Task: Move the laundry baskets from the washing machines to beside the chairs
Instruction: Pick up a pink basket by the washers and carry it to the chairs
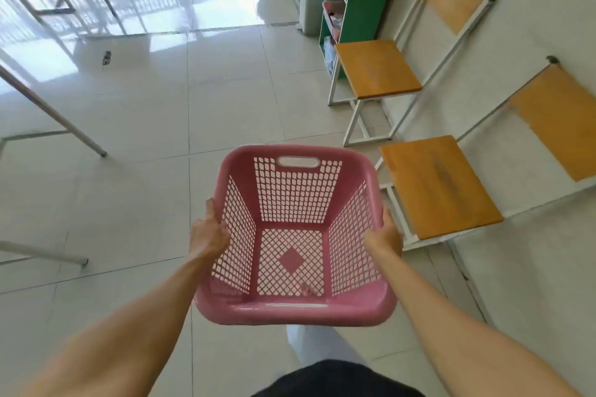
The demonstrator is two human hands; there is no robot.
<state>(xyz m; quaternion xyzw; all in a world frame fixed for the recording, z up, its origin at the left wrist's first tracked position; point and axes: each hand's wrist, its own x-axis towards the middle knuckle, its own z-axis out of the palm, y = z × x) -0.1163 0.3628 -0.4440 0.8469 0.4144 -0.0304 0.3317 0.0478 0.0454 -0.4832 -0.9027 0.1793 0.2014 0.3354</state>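
Observation:
An empty pink laundry basket (295, 309) with lattice walls hangs above the tiled floor in front of me. My left hand (208, 232) grips its left rim and my right hand (385, 234) grips its right rim. Two chairs with orange seats stand against the right wall: the near chair (438, 187) is just right of the basket, the far chair (375, 69) is further ahead. No washing machine is in view.
A green shelf unit (361, 3) with small baskets stands beyond the far chair, a grey bin (311, 5) beside it. Metal table legs (54, 116) run along the left. Open tiled floor (225, 100) lies ahead. My dark clothing shows at the bottom edge.

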